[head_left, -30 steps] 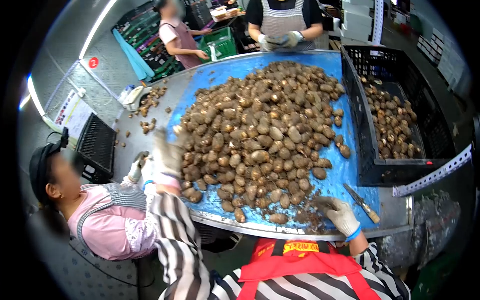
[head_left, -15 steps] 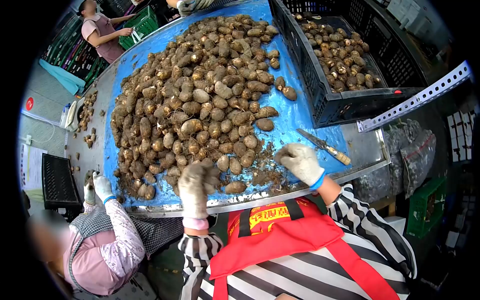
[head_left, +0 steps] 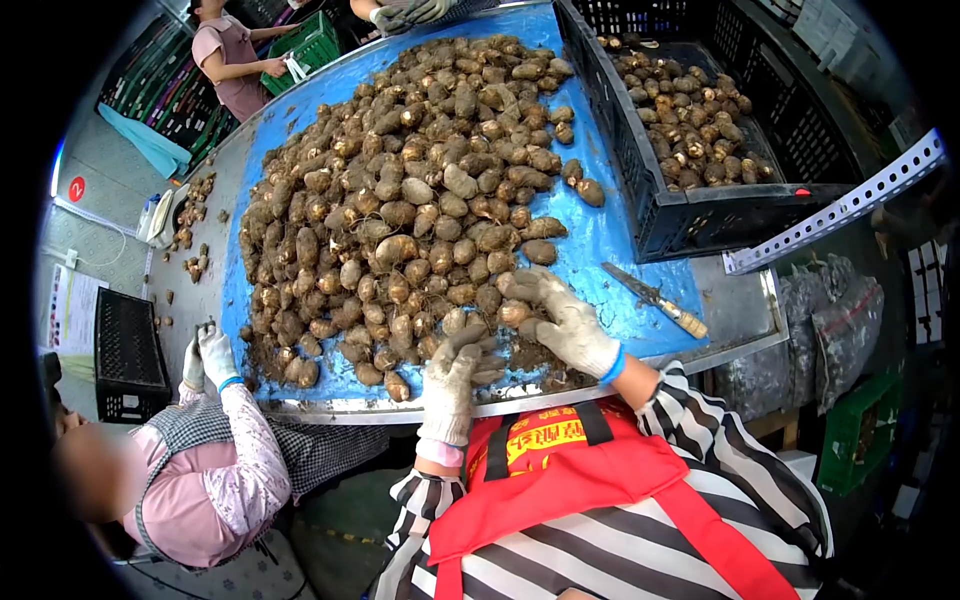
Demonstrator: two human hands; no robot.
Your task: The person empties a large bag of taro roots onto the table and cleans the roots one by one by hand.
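A large heap of brown, hairy taro corms [head_left: 400, 200] covers the blue sheet [head_left: 640, 290] in front of me. My left hand [head_left: 455, 385], in a soiled white glove, is at the heap's near edge with its fingers apart, palm hidden. My right hand [head_left: 575, 335], gloved with a blue band at the wrist, reaches in from the right. Its fingers and thumb are spread around one taro [head_left: 513, 313] on the sheet. A knife [head_left: 655, 300] with a wooden handle lies to the right of that hand. Loose soil is scattered between my hands.
A black crate [head_left: 720, 215] partly filled with taros stands at the right, beside a perforated metal bar [head_left: 840, 208]. At the left a co-worker's gloved hands [head_left: 210, 358] are at the table edge near a black tray [head_left: 130, 350]. Another person's gloved hands [head_left: 410, 12] show at the far end.
My left hand has turned its fingers rightward, nearer the right hand. My right hand has moved left to a taro, its fingers opening from a curl. The view has shifted slightly.
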